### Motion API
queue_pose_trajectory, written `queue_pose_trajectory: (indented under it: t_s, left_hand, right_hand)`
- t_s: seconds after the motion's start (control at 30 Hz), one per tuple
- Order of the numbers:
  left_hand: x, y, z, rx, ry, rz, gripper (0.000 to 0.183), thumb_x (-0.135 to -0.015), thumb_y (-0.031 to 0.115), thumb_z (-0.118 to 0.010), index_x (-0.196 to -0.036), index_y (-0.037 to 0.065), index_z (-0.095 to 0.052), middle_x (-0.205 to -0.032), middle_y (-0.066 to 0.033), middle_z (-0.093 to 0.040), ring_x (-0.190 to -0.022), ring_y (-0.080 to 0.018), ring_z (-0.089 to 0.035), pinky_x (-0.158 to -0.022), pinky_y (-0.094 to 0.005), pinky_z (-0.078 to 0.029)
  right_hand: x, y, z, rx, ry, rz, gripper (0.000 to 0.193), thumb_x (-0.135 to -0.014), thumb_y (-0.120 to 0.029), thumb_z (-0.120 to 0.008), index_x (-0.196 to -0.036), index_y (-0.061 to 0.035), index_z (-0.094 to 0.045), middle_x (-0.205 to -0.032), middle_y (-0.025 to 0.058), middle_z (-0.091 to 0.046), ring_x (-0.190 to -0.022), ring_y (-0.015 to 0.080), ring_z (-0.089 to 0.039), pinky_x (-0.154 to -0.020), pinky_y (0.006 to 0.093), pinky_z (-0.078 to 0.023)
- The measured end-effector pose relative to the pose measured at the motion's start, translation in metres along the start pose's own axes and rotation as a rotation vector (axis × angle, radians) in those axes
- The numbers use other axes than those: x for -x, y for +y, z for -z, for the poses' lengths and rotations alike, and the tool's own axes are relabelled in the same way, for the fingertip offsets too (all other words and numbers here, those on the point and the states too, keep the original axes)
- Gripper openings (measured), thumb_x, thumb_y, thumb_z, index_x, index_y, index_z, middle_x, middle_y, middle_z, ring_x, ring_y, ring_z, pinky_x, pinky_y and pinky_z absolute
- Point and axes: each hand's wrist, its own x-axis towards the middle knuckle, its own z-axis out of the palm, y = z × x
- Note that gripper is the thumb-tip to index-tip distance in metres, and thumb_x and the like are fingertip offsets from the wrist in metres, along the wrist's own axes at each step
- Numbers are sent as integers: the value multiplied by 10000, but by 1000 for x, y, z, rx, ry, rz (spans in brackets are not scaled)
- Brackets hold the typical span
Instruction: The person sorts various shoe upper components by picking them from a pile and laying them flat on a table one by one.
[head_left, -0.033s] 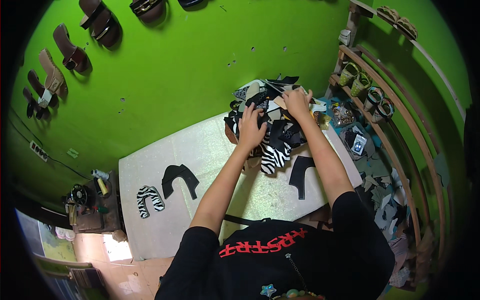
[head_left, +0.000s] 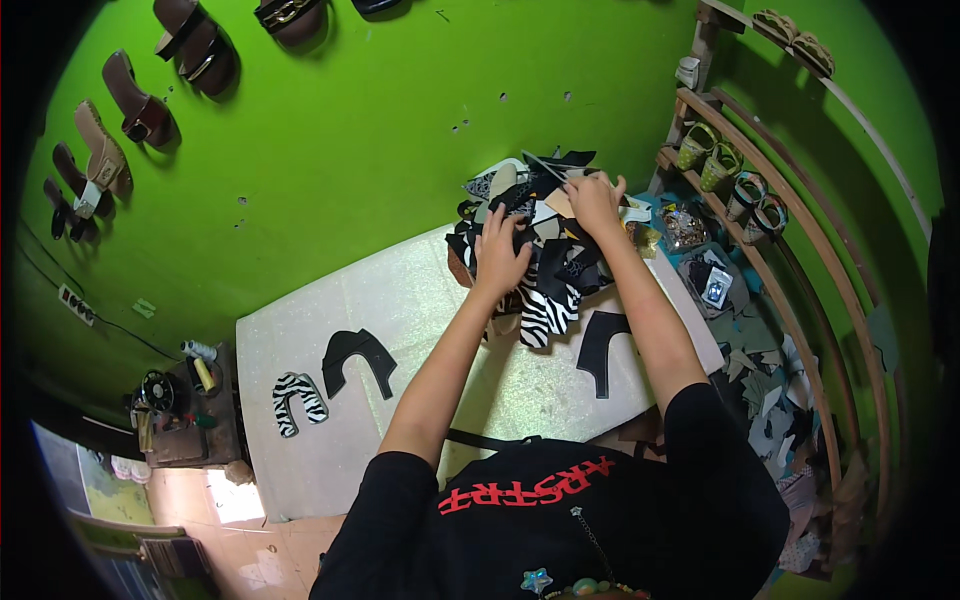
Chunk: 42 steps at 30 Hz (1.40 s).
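A heap of cut leather and fabric scraps (head_left: pixel 545 232) lies at the far right of the pale table, with black, tan, grey and zebra-striped pieces in it. My left hand (head_left: pixel 503 252) rests on the near left of the heap, fingers spread. At the far side, my right hand (head_left: pixel 595 203) has its fingers bent around the end of a thin grey strip (head_left: pixel 545 167); the exact grip is partly hidden. A zebra-striped piece (head_left: pixel 545 315) hangs from the heap's front. Under my right forearm lies a curved black piece (head_left: pixel 600 355), partly covered.
On the left of the table (head_left: pixel 290 345) lie another curved black piece (head_left: pixel 360 357) and a zebra-striped one (head_left: pixel 297 402). Sandals (head_left: pixel 135 95) hang on the green wall. A wooden rack (head_left: pixel 770 160) with small woven baskets stands right, above scattered scraps (head_left: pixel 765 385). A small sewing stand (head_left: pixel 185 410) is left.
The far end of the thin grey strip by my right hand has tipped slightly up and left. The whole view has shifted a little; both hands stay over the heap.
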Motion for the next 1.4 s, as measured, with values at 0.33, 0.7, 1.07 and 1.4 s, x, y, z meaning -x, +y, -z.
queue_pose_trajectory:
  t_s: [0.33,0.7,1.07,1.4]
  left_hand:
    - [-10,12,-16,-81,-97,102,546,-769,237,-631,-1265,112,-440,-1440,-168,-275,-1361,-373,-165,-1031,-621,-166]
    - [-2,39,-38,-24,-70,39,553,-774,280,-623,-1268,106,-445,-1435,-146,-281,-1362,-354,-158,-1013,-647,-101]
    - [-16,1,-14,-203,-93,142,413,-799,268,-609,-1187,135,-564,-1466,-116,-237,-1362,-370,-137,-999,-673,-143]
    - [-22,-15,-21,-180,-13,63,376,-797,234,-603,-1165,159,-574,-1450,-112,-274,-1320,-345,-247,-984,-619,-239]
  right_hand:
    - [-12,34,6,-393,155,-47,213,-859,-262,-556,-935,-105,-679,-901,99,-668,-885,284,-598,-909,466,-326]
    - [6,6,-11,-274,48,249,217,-836,-262,-575,-937,-102,-684,-940,68,-654,-907,269,-598,-799,406,-401]
    - [26,10,-24,-364,-70,280,326,-719,-182,-699,-1026,-96,-632,-1044,85,-549,-1037,288,-511,-870,384,-427]
    - [32,6,-24,-336,-27,239,448,-711,-177,-706,-1119,-92,-544,-1086,109,-500,-1071,301,-471,-887,399,-402]
